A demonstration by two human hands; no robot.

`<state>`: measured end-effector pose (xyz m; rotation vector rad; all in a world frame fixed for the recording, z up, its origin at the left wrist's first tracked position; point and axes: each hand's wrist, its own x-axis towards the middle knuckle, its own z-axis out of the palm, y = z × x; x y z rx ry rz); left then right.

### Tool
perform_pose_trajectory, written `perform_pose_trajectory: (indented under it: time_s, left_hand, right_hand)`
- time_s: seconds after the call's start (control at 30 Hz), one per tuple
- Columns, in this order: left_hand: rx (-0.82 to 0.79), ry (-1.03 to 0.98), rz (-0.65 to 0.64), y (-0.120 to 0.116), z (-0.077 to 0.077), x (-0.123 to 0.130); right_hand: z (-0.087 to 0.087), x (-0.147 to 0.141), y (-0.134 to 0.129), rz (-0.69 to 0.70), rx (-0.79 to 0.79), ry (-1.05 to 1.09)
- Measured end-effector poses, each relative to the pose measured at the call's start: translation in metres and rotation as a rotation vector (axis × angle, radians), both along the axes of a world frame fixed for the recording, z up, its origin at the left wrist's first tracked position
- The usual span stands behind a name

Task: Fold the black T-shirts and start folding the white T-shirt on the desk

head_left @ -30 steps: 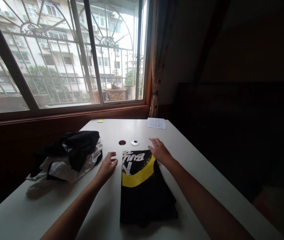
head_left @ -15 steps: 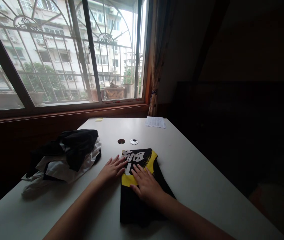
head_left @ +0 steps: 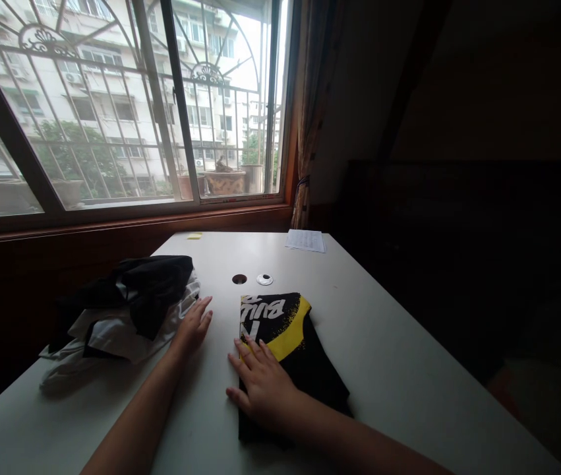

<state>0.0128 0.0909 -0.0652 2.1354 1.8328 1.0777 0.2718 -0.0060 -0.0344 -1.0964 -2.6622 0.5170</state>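
Observation:
A black garment with a yellow band and white lettering lies folded flat on the white table. My right hand rests on its left part, fingers spread and palm down, holding nothing. Part of the garment is hidden under that hand and forearm. To the left, my left hand is apart from the folded garment, its fingers stretched out with nothing in them. It is beside a crumpled heap of black and white clothes, close to the heap's right edge.
Beyond the garment are a round hole in the tabletop and a white round cover. Papers lie at the far edge, and a yellow slip at the far left corner. A window and a tied curtain stand behind.
My left hand has moved left, off the folded garment and over toward the clothes heap. My right hand has slid left and a little nearer across the garment, which stays in place.

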Motion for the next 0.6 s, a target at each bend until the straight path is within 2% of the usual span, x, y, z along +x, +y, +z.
perform_pose_trajectory:
  time_s: [0.17,0.3,0.47,0.6]
  left_hand:
    - [-0.013,-0.001,-0.01,-0.003,-0.002,0.003]
    - [-0.03,0.006,-0.034,-0.004,-0.006,0.005]
    - [-0.054,0.047,-0.061,-0.004,-0.006,0.003]
    - [-0.089,0.126,-0.09,-0.005,-0.006,0.004]
  right_hand:
    - [-0.01,0.013,0.008,-0.047,0.016,-0.016]
    - [-0.005,0.042,0.019,-0.061,0.024,-0.049]
    - [0.005,0.1,0.039,-0.085,0.073,-0.121]
    - [0.002,0.159,0.06,-0.104,0.087,-0.164]
